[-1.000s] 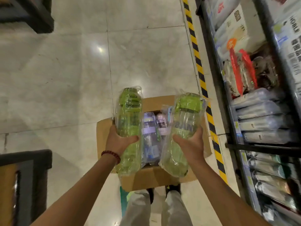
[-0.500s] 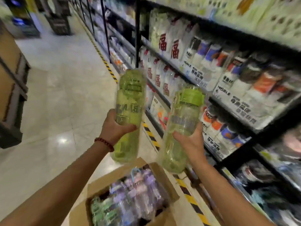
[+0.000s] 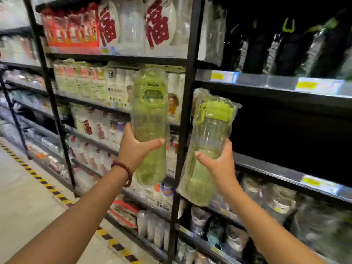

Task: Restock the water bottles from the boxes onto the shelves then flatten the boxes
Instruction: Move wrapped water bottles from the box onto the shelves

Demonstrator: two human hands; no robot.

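My left hand (image 3: 136,147) grips a green water bottle (image 3: 149,115) in clear plastic wrap, held upright in front of the shelving. My right hand (image 3: 219,164) grips a second wrapped green water bottle (image 3: 207,134) with a bright green lid, tilted slightly right. Both bottles are raised at about the level of a dark shelf bay (image 3: 285,134) to the right of a black upright post (image 3: 185,130). The cardboard box is out of view.
Black metal shelves (image 3: 118,58) on the left hold white packets with red characters. Dark bottles with green handles (image 3: 285,46) stand on the upper right shelf. Wrapped goods fill the lower shelves (image 3: 276,204). Yellow-black floor tape (image 3: 47,184) runs along the shelf base.
My view has swung up from the box to face the shelves. Both hands have lifted the green bottles higher and closer to the shelving; the box has dropped out of view.
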